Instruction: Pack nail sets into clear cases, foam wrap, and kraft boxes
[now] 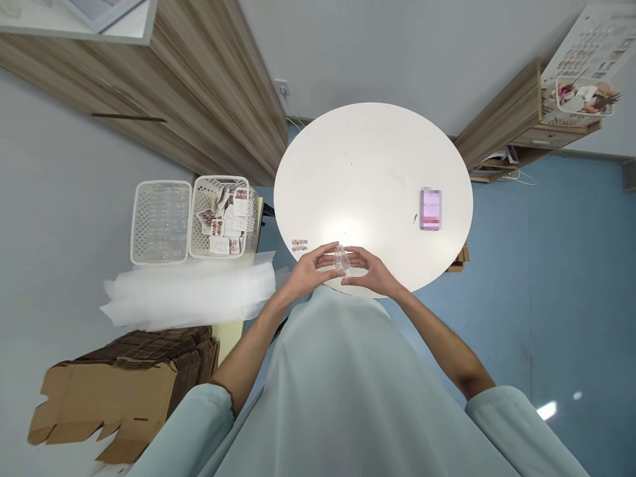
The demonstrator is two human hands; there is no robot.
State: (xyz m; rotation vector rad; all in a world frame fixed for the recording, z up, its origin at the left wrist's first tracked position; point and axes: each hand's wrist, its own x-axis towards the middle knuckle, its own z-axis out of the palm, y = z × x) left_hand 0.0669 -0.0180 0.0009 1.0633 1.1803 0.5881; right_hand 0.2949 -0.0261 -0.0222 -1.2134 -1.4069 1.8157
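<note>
A small clear plastic box (342, 258) is held up between my two hands over the near edge of the round white table (368, 152). My left hand (315, 266) grips its left side, thumb below and fingers above. From the right, my right hand (370, 270) curls round the box, its fingers at the upper side and its thumb just under it. A sheet of small patterned press-on nails (299, 245) lies on the table, left of my left hand.
A pink-screened phone (430, 209) lies at the table's right. On the left stand a basket of clear boxes (133, 225), a basket of nail packets (251, 225), white wrapping sheets (189, 291) and flattened cardboard boxes (109, 397). A wooden cabinet (223, 86) borders the table's far left.
</note>
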